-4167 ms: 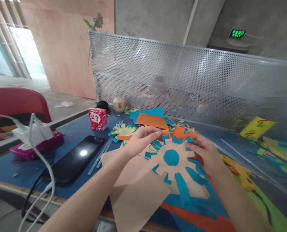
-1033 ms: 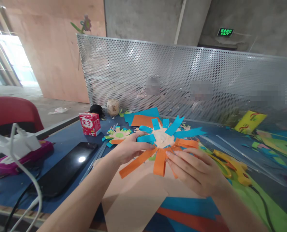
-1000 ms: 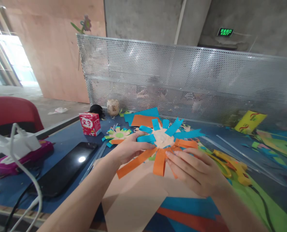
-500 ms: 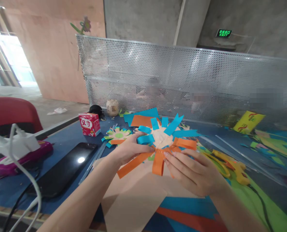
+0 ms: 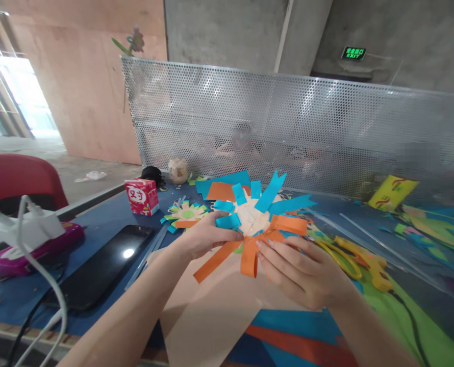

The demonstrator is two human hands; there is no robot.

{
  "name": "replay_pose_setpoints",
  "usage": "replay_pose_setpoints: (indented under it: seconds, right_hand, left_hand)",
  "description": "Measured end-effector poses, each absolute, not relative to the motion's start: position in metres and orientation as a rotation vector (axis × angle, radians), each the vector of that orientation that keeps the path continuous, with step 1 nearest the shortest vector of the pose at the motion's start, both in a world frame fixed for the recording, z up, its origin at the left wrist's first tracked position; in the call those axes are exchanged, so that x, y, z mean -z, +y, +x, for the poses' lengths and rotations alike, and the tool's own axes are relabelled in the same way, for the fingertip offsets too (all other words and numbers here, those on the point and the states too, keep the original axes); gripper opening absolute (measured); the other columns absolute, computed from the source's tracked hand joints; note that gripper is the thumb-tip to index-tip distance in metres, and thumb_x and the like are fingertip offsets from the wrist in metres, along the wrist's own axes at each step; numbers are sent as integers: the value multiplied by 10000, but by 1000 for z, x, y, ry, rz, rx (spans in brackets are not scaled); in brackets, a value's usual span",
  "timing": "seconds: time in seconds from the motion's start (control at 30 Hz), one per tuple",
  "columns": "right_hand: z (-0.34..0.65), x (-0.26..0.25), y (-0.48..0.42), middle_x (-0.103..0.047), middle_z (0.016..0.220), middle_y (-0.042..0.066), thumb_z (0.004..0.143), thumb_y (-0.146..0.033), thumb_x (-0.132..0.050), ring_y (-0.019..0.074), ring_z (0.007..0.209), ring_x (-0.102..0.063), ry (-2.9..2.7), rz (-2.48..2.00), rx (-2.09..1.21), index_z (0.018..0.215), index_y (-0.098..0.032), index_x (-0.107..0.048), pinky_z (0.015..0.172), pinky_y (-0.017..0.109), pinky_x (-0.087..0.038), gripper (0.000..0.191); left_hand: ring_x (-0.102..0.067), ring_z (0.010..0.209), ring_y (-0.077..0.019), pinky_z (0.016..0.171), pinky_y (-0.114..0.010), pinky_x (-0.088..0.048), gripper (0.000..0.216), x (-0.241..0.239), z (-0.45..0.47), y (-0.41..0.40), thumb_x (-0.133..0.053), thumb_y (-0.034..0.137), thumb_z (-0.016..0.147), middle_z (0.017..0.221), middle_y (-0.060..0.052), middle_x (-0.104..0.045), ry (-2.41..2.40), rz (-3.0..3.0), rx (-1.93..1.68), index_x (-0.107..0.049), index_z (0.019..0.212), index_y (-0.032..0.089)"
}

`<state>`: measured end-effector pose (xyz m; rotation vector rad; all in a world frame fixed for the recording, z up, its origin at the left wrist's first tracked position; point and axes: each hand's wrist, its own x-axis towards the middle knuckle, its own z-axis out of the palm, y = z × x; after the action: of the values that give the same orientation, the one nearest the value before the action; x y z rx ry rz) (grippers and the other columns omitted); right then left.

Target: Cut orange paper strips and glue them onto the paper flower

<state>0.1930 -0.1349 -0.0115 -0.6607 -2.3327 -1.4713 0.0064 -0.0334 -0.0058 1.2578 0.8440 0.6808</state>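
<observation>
Between my hands is a paper flower (image 5: 250,218) with a pale round centre, blue strips along its far side and orange strips along its near side. Some orange strips are bent into loops. My left hand (image 5: 206,235) grips its left edge, with the thumb on the near side. At the lower right, the fingers of my right hand (image 5: 301,267) are pressed together on the flower beside a hanging orange loop (image 5: 249,261). A long orange strip (image 5: 216,262) sticks out toward the lower left. Underneath lie sheets of pale paper (image 5: 211,316).
A black phone (image 5: 102,270), white power adapter (image 5: 30,232) and red box (image 5: 142,197) are on the left. A smaller paper flower (image 5: 187,214) lies behind my left hand. To the right are yellow scissors (image 5: 351,265) and a yellow glue gun (image 5: 378,270). A perforated metal screen (image 5: 196,102) stands behind.
The paper flower has shifted and tilted slightly to the left, its long orange strip swinging a little to the right. Both hands keep their hold.
</observation>
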Motion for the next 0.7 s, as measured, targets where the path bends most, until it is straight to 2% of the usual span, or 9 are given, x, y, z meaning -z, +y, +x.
replay_pose_setpoints:
  seconds: [0.23, 0.53, 0.7]
  right_hand:
    - [197, 16, -131, -625, 1028, 56, 788, -98, -433, 160, 964, -502, -2237, -689, 1284, 928, -135, -591, 806, 321, -435, 214]
    - [200, 16, -117, -643, 994, 79, 791, -35, -423, 177, 968, -536, -2109, -789, 1181, 983, -114, -539, 803, 356, -441, 238]
    - [203, 20, -110, -636, 1018, 50, 797, -119, -469, 189, 969, -535, -2065, -948, 1105, 1033, -134, -544, 839, 373, -405, 249]
  left_hand:
    - [-567, 722, -117, 715, -256, -419, 458, 11, 4, -28, -707, 201, 541, 719, 9, -565, 738, 1247, -718, -504, 950, 174]
    - [-580, 696, -111, 727, -258, -427, 446, 12, 6, -24, -703, 163, 537, 731, 1, -586, 691, 1176, -743, -474, 920, 167]
    - [-570, 691, -109, 700, -250, -432, 436, 10, 8, -26, -702, 180, 536, 728, 5, -581, 793, 1201, -739, -472, 907, 169]
